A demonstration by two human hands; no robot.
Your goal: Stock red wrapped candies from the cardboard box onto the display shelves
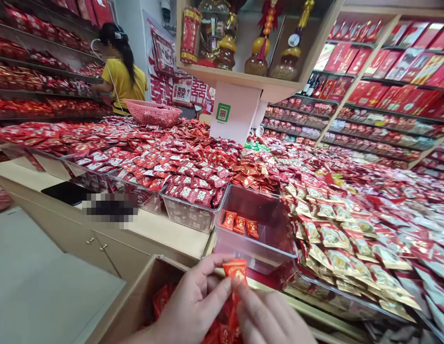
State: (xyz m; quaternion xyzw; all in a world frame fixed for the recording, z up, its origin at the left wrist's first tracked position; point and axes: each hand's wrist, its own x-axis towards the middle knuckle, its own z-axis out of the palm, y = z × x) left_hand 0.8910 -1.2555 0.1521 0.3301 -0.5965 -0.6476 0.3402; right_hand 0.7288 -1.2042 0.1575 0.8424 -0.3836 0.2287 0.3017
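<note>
Both my hands meet over a cardboard box (136,291) that holds red packets (161,298). Between them is a small red-orange wrapped candy (235,268). My left hand (193,301) pinches it from the left with thumb and curled fingers. Fingertips of my right hand (268,310) press on its lower right. More red wrappers show below the candy, between the hands; whether they are held cannot be made out. Just beyond stands a clear plastic bin (272,215) with three like candies (239,224) in a row on its bottom.
Bins of red packets (193,188) stand left of the clear bin; gold-and-red packets (336,234) pile up at right. A black phone-like slab (66,193) lies on the counter (164,222). A pink basket (150,114) and a person in yellow (131,86) are farther back, below a display shelf (239,79).
</note>
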